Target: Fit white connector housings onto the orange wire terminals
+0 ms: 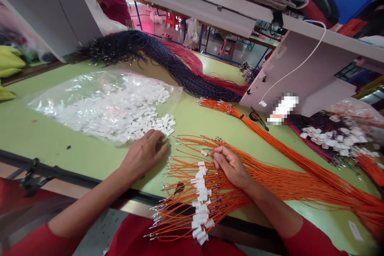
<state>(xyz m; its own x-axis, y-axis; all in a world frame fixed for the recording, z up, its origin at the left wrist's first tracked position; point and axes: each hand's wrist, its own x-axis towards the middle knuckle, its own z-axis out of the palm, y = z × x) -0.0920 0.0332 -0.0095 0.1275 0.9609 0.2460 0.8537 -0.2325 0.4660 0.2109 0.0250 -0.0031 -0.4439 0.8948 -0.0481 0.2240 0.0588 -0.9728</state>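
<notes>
The loose white pieces (150, 123) lie at the mouth of a clear bag (60, 98), just at the fingertips of the left hand (147, 150), the nearer one; its fingers are half curled, palm down, and I cannot tell if they hold any. Orange wires (279, 176) stretch lengthwise rightward; the right hand (231, 166), above them, appears to pinch some near their tips.

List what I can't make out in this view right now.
All in the head view:
Left hand: whether it grips a white piece, hidden by its own fingers.
Right hand: what it pinches, if anything; too small, partly covered by itself.
Orange wires: where they lead, cut off by the right edge.
</notes>
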